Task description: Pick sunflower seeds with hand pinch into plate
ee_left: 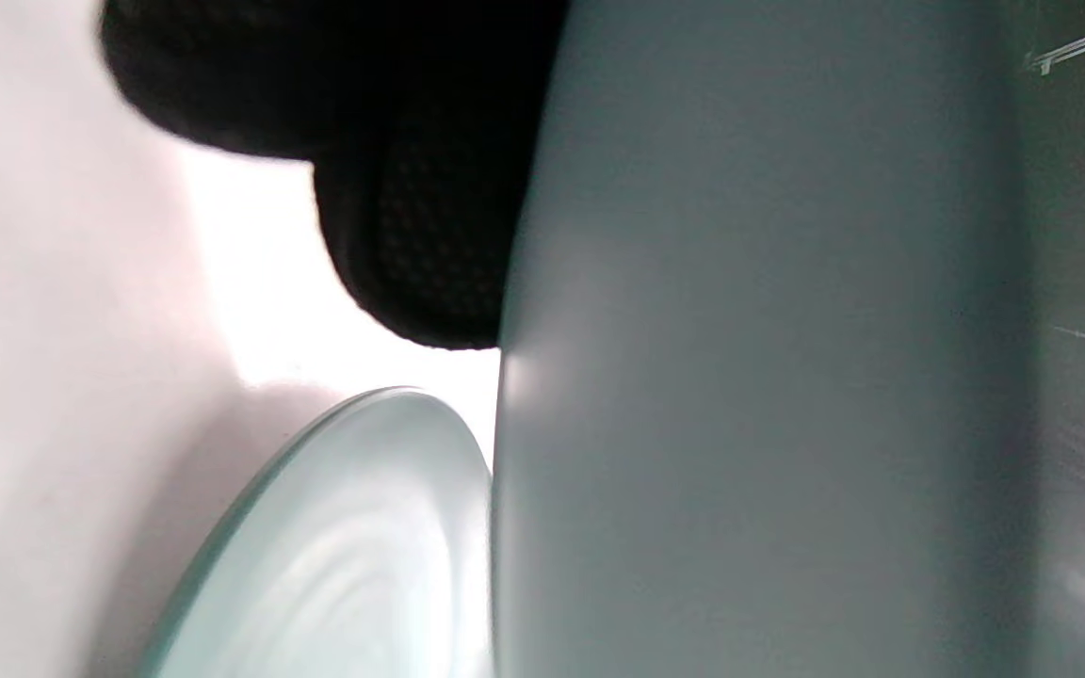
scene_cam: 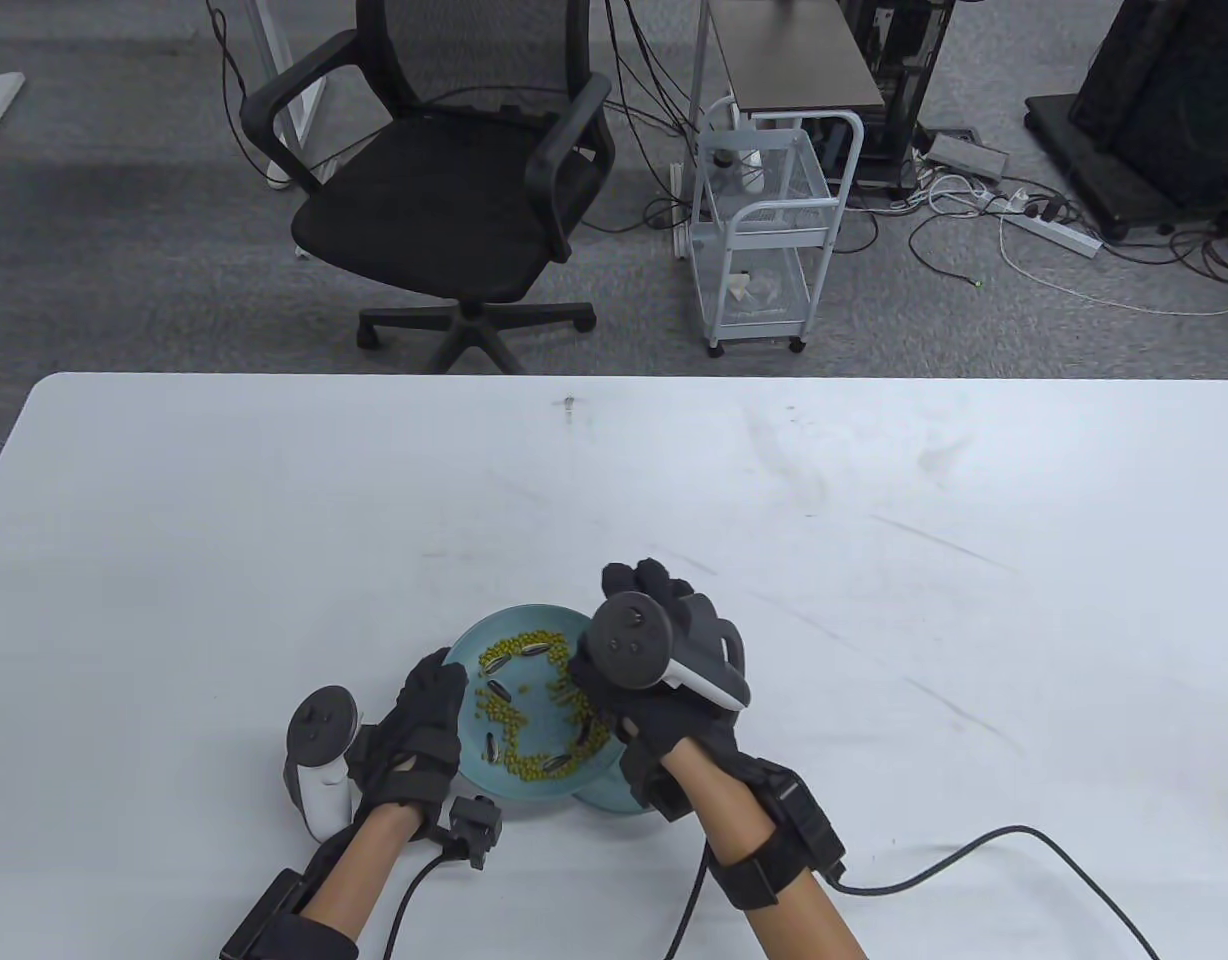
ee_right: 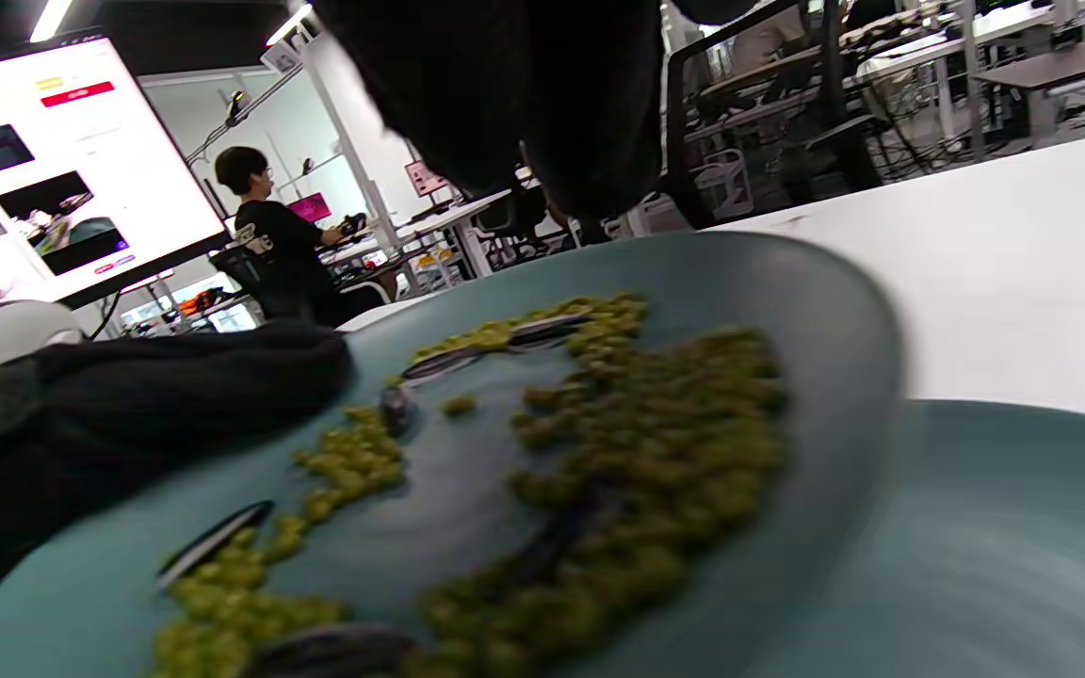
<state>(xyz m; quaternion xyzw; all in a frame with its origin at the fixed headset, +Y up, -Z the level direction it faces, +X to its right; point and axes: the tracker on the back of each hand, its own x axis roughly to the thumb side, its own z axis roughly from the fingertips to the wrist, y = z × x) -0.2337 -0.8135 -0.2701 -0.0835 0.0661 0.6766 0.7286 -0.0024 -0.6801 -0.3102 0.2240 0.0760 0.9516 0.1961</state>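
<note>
A teal plate [scene_cam: 519, 618] holds green beans and several striped sunflower seeds [scene_cam: 530, 655]. It is tilted, its right side raised over a second teal plate [scene_cam: 606, 796]. My left hand [scene_cam: 440, 684] grips the tilted plate's left rim, thumb on top [ee_right: 137, 395]. The left wrist view shows this plate's underside [ee_left: 740, 377] and the second plate [ee_left: 354, 556] below. My right hand [scene_cam: 640, 586] hovers over the tilted plate's right side with curled fingers [ee_right: 542, 104]. Whether it pinches a seed is hidden. The second plate looks bare in the right wrist view [ee_right: 985, 556].
White table [scene_cam: 874, 600] spreads wide to the right and back. Black cables [scene_cam: 934, 865] trail from both wrists at the front edge. A black office chair [scene_cam: 444, 190] and a white wire cart [scene_cam: 769, 230] stand beyond the far edge.
</note>
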